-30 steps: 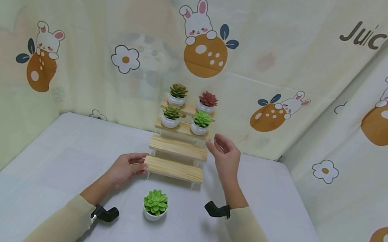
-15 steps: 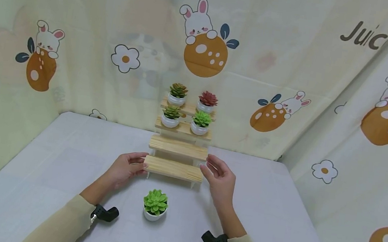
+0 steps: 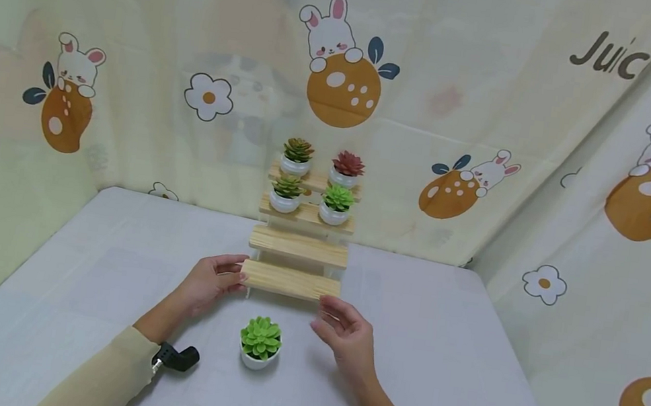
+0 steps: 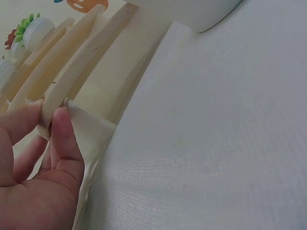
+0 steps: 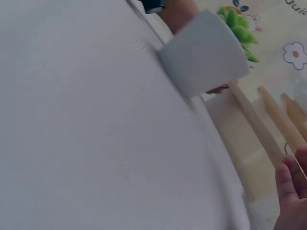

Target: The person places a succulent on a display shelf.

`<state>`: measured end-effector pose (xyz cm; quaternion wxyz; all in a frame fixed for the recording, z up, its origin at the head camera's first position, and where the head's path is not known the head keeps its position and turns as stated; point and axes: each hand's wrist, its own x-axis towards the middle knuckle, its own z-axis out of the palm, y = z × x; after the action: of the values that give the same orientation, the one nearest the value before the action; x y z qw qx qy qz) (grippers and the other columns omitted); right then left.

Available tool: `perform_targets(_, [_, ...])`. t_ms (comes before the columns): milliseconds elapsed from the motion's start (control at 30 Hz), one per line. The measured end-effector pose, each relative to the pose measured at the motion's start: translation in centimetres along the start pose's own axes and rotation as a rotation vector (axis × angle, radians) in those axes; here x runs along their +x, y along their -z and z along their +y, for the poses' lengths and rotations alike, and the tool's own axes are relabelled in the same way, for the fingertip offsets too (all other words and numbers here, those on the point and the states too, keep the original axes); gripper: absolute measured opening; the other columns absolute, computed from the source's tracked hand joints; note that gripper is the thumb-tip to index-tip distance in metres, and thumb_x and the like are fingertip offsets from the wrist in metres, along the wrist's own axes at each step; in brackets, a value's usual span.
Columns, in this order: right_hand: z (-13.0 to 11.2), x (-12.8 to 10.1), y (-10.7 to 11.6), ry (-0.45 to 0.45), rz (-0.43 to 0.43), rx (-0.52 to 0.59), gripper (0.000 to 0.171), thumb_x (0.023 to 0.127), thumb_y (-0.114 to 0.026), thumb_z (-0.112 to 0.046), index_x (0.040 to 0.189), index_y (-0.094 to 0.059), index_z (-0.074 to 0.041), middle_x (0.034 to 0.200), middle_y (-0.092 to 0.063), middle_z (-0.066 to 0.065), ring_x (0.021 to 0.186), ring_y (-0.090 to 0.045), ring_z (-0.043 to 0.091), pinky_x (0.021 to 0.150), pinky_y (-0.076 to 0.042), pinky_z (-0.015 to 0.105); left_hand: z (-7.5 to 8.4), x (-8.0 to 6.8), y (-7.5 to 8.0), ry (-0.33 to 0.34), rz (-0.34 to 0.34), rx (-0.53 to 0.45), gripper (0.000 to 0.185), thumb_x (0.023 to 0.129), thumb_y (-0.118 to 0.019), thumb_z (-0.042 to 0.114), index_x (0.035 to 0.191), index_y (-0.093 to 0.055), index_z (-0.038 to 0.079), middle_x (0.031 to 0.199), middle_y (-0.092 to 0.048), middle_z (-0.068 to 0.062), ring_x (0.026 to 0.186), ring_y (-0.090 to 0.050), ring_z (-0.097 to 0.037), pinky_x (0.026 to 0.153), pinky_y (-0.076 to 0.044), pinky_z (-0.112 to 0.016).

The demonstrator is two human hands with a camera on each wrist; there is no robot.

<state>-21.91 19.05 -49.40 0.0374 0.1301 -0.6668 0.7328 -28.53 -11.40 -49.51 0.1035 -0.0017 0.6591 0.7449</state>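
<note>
A tiered wooden plant stand (image 3: 297,248) with stepped boards stands at the back of the table. My left hand (image 3: 204,284) pinches the left end of its lowest board (image 3: 290,281); thumb and fingers lie on either side of the wood in the left wrist view. My right hand (image 3: 349,343), fingers loosely bent with nothing between them, is at the board's front right corner; whether it touches is unclear. Between the hands, in front of the stand, a bright green artificial succulent (image 3: 262,336) in a white pot (image 5: 206,55) sits upright on the table.
On the stand's upper two boards are a brownish-green succulent (image 3: 298,150), a red one (image 3: 348,163), an olive one (image 3: 287,187) and a green one (image 3: 338,198), all in white pots. A printed curtain (image 3: 144,140) hangs behind the white-covered table (image 3: 439,366).
My right hand has come down and toward me along the stand's right side, from the second-highest board to the lowest one. The left hand stays at the lowest board; the pots have not moved.
</note>
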Motion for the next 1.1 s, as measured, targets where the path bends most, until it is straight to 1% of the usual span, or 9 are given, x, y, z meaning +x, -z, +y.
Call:
perform_targets(133, [0.4, -0.9, -0.4, -0.054, -0.124, -0.023, 0.064, 0.079, -0.084, 0.003, 0.135, -0.056, 0.011, 0.142, -0.052, 0.036, 0.128, -0.061, 0.031, 0.109, -0.055, 0.036, -0.1, 0.0, 0.1, -0.003, -0.002, 0.003, 0.051, 0.098, -0.063, -0.003, 0.147, -0.05, -0.005, 0.12, -0.064, -0.017, 0.091, -0.069, -0.013, 0.082, -0.065, -0.024])
perform_targets(367, [0.8, -1.9, -1.3, -0.055, -0.302, -0.051, 0.072, 0.079, -0.086, -0.003, 0.14, -0.052, 0.01, 0.148, -0.048, 0.035, 0.138, -0.049, 0.045, 0.115, -0.049, 0.038, -0.2, 0.0, 0.1, -0.004, -0.003, -0.008, 0.051, 0.098, -0.062, -0.004, 0.147, -0.049, -0.006, 0.118, -0.064, -0.016, 0.092, -0.068, -0.013, 0.082, -0.064, -0.023])
perform_targets(433, [0.9, -2.0, -1.7, -0.055, -0.338, -0.054, 0.072, 0.079, -0.087, -0.003, 0.14, -0.052, 0.01, 0.148, -0.048, 0.035, 0.139, -0.048, 0.045, 0.116, -0.048, 0.037, -0.2, 0.1, 0.1, -0.003, -0.003, -0.007, 0.051, 0.098, -0.062, -0.004, 0.147, -0.049, -0.005, 0.119, -0.063, -0.016, 0.092, -0.068, -0.013, 0.083, -0.064, -0.023])
perform_targets(500, [1.0, -2.1, -2.1, -0.053, -0.37, -0.056, 0.073, 0.078, -0.088, -0.004, 0.14, -0.052, 0.009, 0.148, -0.047, 0.035, 0.139, -0.048, 0.043, 0.117, -0.047, 0.036, -0.2, 0.1, 0.1, -0.005, -0.004, -0.007, 0.051, 0.098, -0.062, -0.004, 0.147, -0.049, -0.006, 0.119, -0.063, -0.015, 0.092, -0.068, -0.013, 0.083, -0.064, -0.023])
perform_targets(633, [0.9, -2.2, -3.1, -0.069, -0.413, -0.071, 0.076, 0.077, -0.089, -0.006, 0.143, -0.052, 0.004, 0.15, -0.049, 0.029, 0.138, -0.054, 0.026, 0.117, -0.047, 0.03, -0.2, 0.1, 0.1, -0.007, 0.0, -0.009, 0.051, 0.098, -0.062, -0.003, 0.147, -0.049, -0.006, 0.119, -0.063, -0.016, 0.092, -0.068, -0.013, 0.082, -0.064, -0.023])
perform_targets(767, [0.7, -2.2, -4.2, -0.099, -0.443, -0.107, 0.079, 0.077, -0.09, -0.008, 0.146, -0.051, -0.002, 0.149, -0.053, 0.022, 0.131, -0.059, 0.013, 0.114, -0.049, 0.024, -0.3, 0.1, 0.2, 0.0, 0.002, -0.015, 0.051, 0.098, -0.063, -0.003, 0.147, -0.049, -0.005, 0.118, -0.064, -0.015, 0.092, -0.068, -0.013, 0.083, -0.064, -0.023])
perform_targets(900, [0.5, -2.2, -5.1, -0.113, -0.435, -0.162, 0.081, 0.077, -0.091, -0.009, 0.147, -0.051, -0.004, 0.145, -0.058, 0.017, 0.127, -0.061, 0.008, 0.109, -0.051, 0.019, -0.3, 0.1, 0.2, 0.0, 0.002, -0.011, 0.051, 0.098, -0.064, -0.002, 0.147, -0.05, -0.005, 0.12, -0.063, -0.016, 0.092, -0.069, -0.014, 0.084, -0.064, -0.024])
perform_targets(1000, [0.2, -2.1, -5.7, -0.119, -0.42, -0.177, 0.083, 0.076, -0.091, -0.008, 0.148, -0.049, 0.0, 0.142, -0.06, 0.018, 0.123, -0.062, 0.007, 0.107, -0.052, 0.019, -0.2, 0.1, 0.1, -0.004, 0.001, -0.01, 0.05, 0.098, -0.063, -0.003, 0.146, -0.05, -0.006, 0.119, -0.064, -0.016, 0.092, -0.069, -0.014, 0.084, -0.064, -0.024])
perform_targets(1100, [0.1, -2.1, -6.1, -0.131, -0.411, -0.162, 0.084, 0.076, -0.091, -0.007, 0.147, -0.048, 0.003, 0.139, -0.062, 0.019, 0.119, -0.063, 0.006, 0.104, -0.054, 0.018, -0.1, 0.0, 0.1, -0.006, -0.001, -0.007, 0.049, 0.099, -0.062, -0.003, 0.146, -0.05, -0.006, 0.119, -0.064, -0.016, 0.092, -0.069, -0.013, 0.084, -0.065, -0.024])
